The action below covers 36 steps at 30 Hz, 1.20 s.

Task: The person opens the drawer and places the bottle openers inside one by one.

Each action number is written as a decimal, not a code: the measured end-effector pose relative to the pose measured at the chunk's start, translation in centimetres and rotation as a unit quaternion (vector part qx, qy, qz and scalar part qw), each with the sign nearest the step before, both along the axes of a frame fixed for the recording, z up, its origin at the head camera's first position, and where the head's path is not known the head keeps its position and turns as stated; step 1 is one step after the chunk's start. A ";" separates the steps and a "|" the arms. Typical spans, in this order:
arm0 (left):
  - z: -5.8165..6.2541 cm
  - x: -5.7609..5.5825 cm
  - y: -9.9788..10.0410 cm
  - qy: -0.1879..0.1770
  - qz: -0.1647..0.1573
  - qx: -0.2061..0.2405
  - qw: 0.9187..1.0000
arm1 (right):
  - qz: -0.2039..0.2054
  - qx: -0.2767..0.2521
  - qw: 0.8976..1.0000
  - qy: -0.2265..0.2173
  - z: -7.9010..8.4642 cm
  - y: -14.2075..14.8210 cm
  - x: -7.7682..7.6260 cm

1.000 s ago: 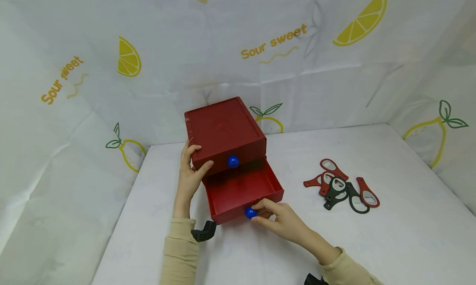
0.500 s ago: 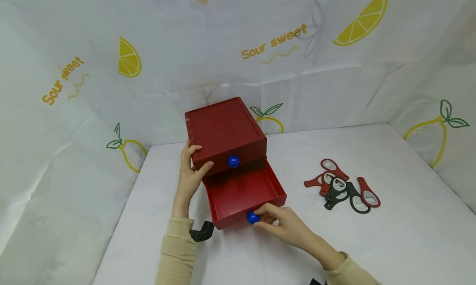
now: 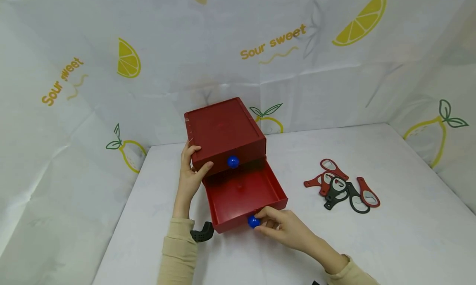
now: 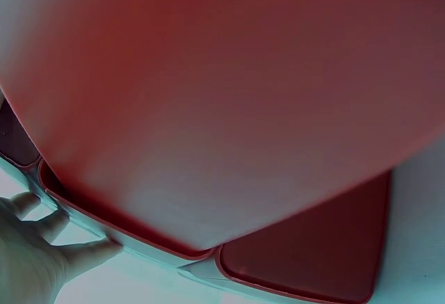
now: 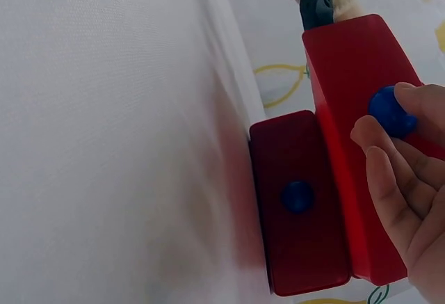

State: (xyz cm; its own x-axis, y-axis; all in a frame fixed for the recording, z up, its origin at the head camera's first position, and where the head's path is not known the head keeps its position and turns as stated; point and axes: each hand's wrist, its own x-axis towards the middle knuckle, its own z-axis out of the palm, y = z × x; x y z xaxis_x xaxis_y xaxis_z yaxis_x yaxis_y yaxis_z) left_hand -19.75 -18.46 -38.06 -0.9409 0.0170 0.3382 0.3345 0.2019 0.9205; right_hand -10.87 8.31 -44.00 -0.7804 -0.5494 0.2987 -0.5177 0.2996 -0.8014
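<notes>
A red two-drawer box (image 3: 223, 130) stands on the white table, its upper drawer pushed in, with a blue knob (image 3: 233, 161) on the front. My left hand (image 3: 190, 178) grips the box's front left corner, thumb on the front and a fingertip over the top edge. Below, the lower drawer (image 3: 241, 192) is pulled well out, and nothing lies in the visible part of it. Thumb and fingers of my right hand (image 3: 284, 228) pinch this drawer's blue knob (image 3: 254, 222). The right wrist view shows the pinched knob (image 5: 391, 111) close up.
To the right lies a loose cluster of red and black handled magnifying glasses (image 3: 338, 185), some overlapping. A white cloth backdrop (image 3: 208, 49) with lemon prints rises behind the table. A black wrist camera (image 3: 203, 232) sits beside the left sleeve, near the drawer's left corner.
My right hand has drawn the lower drawer a little farther out toward me, slowing over the last half second. The left hand and the box body have stayed in place.
</notes>
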 end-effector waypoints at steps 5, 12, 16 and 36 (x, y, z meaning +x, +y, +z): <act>-0.1 -0.1 0.0 -0.001 0.001 0.002 1.000 | 0.001 -0.002 1.000 -0.009 -0.1 0.2 -0.1; -0.2 -0.1 0.0 -0.002 0.001 0.002 1.000 | 0.006 -0.031 0.999 -0.005 -0.6 0.7 -0.3; -0.2 0.0 0.0 -0.003 0.001 0.002 1.000 | 0.002 -0.061 0.998 0.008 -0.6 1.3 -0.5; -0.5 -0.2 -0.1 -0.013 0.005 0.009 1.000 | -0.237 0.039 0.971 -0.021 -0.9 10.9 -2.8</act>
State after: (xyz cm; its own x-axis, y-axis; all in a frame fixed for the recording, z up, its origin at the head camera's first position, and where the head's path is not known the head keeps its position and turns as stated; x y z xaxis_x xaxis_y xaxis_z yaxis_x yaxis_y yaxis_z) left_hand -19.90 -18.58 -38.56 -0.9492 0.0006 0.3146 0.3090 0.1884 0.9322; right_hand -13.72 19.18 -44.94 -0.9615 -0.1459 0.2328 -0.2743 0.5566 -0.7842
